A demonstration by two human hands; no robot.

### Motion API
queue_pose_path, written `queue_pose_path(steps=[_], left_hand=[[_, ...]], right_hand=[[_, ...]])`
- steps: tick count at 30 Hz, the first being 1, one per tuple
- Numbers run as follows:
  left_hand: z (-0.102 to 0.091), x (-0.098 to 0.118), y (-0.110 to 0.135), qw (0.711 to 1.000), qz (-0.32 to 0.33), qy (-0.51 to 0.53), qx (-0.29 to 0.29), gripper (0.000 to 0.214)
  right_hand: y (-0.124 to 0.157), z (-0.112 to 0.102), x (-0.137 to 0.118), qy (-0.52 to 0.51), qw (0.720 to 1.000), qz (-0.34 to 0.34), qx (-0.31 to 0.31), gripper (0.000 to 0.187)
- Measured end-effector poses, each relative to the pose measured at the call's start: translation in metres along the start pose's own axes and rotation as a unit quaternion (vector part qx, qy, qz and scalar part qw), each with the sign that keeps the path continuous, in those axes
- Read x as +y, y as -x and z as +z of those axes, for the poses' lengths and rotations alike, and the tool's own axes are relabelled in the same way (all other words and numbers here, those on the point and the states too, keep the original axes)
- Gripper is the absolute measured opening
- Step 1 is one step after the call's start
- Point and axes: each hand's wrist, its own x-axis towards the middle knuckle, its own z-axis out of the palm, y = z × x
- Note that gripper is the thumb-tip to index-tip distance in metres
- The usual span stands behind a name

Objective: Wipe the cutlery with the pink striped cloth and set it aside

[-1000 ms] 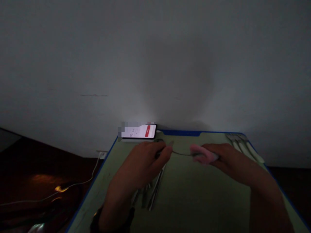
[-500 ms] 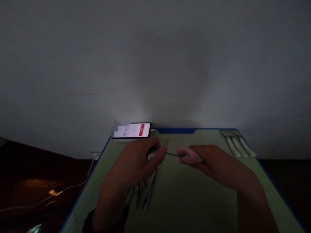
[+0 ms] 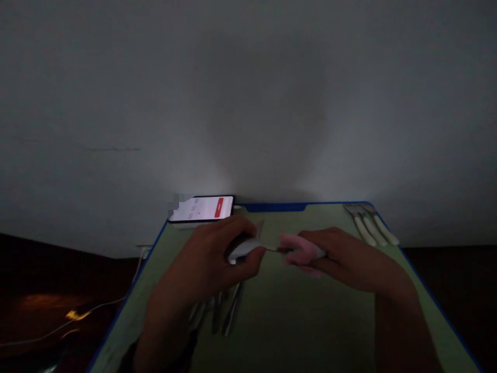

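Observation:
My left hand (image 3: pixel 207 264) is closed round the white handle of a piece of cutlery (image 3: pixel 245 248), its thin metal neck pointing right. My right hand (image 3: pixel 337 254) pinches a pink cloth (image 3: pixel 301 249) wrapped round the other end, so the head is hidden and I cannot tell its kind. Just behind my left fingertips a pointed metal blade (image 3: pixel 260 228) shows. Below the left wrist lie several more metal utensils (image 3: pixel 232 313), partly covered by the arm and dim.
Several white-handled forks (image 3: pixel 370 225) lie side by side at the table's far right corner. A phone (image 3: pixel 204 208) showing a running timer rests at the far left. The green table (image 3: pixel 303 321) has a blue edge and meets a wall. A white cable (image 3: pixel 104 305) hangs at left.
The view has shifted slightly, so the phone and forks sit further left. More of the white handle shows in my left hand, and a loose cloth end hangs below my right fingers.

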Motion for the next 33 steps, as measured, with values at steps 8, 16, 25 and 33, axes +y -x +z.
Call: queue_pose_path(steps=[8, 16, 25, 33], left_hand=[[0.004, 0.012, -0.003, 0.994, 0.055, 0.028, 0.095, 0.017], [0.011, 0.021, -0.003, 0.987, 0.062, -0.012, 0.145, 0.024], [0.028, 0.019, -0.010, 0.976, 0.129, -0.085, 0.153, 0.027], [0.011, -0.002, -0.003, 0.978, 0.076, -0.083, 0.178, 0.020]], right_hand=[[0.014, -0.013, 0.001, -0.048, 0.999, 0.003, 0.001, 0.028], [0.001, -0.004, -0.008, -0.078, 0.996, -0.025, -0.024, 0.029], [-0.004, 0.003, -0.007, -0.048, 0.998, -0.039, -0.014, 0.029], [0.015, -0.015, 0.004, -0.097, 0.995, 0.018, 0.007, 0.034]])
